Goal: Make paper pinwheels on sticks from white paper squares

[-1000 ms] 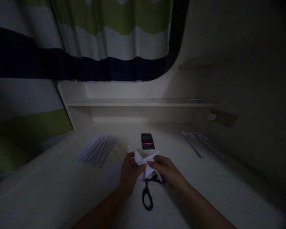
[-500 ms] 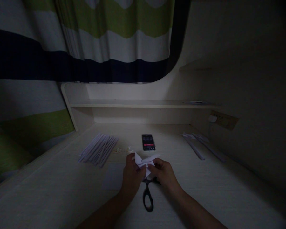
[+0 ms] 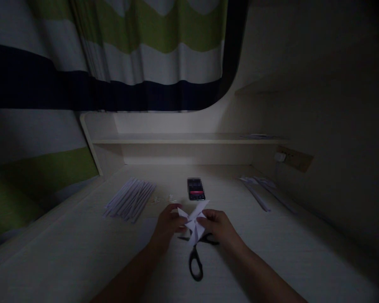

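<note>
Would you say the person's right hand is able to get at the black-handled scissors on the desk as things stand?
Probably yes, once freed: the black-handled scissors lie open on the pale wooden desk just below the right hand, nothing covering the handles. That hand and the left hand both grip the folded white paper shape.

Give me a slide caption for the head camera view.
Both hands, left and right, hold a folded white paper shape above black-handled scissors on a pale wooden desk.

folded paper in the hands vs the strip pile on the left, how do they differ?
The folded paper is one pointed, star-like piece; the strip pile is many long narrow lengths side by side. The folded paper is held off the desk by left hand and right hand; the strip pile lies flat, untouched. Both look white.
</note>
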Action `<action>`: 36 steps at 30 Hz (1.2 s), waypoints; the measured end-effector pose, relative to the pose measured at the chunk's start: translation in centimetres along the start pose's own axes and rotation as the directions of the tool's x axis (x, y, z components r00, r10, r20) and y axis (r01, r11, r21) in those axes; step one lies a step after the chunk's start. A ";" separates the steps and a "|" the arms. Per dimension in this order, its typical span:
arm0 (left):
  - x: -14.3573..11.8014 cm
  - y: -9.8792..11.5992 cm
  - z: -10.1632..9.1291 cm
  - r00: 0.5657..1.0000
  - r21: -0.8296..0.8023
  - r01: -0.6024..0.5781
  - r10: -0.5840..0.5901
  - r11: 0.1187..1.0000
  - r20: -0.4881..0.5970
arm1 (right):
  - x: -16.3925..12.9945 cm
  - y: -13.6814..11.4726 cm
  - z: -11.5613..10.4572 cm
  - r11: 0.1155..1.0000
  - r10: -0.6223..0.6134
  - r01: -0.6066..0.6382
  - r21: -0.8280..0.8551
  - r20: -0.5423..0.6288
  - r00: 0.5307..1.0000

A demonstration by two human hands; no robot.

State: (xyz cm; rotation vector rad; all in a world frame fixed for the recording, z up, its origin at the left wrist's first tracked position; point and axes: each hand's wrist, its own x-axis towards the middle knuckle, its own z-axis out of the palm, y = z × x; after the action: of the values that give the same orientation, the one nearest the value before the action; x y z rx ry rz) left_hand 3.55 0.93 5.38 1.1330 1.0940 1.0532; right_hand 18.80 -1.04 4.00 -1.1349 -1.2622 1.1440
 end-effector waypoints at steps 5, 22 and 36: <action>0.2 -0.4 -0.5 0.970 0.057 0.112 -0.121 0.992 0.210 | -0.1 0.2 -0.3 0.994 -0.004 0.013 -0.111 0.085 0.996; 0.0 -0.6 -0.1 0.980 0.033 0.026 -0.032 0.999 0.196 | -0.6 -0.8 -0.2 0.993 -0.021 0.037 -0.115 0.138 0.990; 0.4 -0.9 -0.7 0.959 -0.050 0.130 -0.113 0.990 0.259 | -0.5 -0.6 -0.6 0.988 0.009 0.017 -0.156 0.164 0.986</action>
State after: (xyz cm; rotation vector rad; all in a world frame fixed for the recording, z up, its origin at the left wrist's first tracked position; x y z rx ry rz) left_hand 3.01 1.29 4.36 1.0999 0.9053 0.8157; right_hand 19.38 -1.59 4.54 -1.1708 -1.5029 1.1703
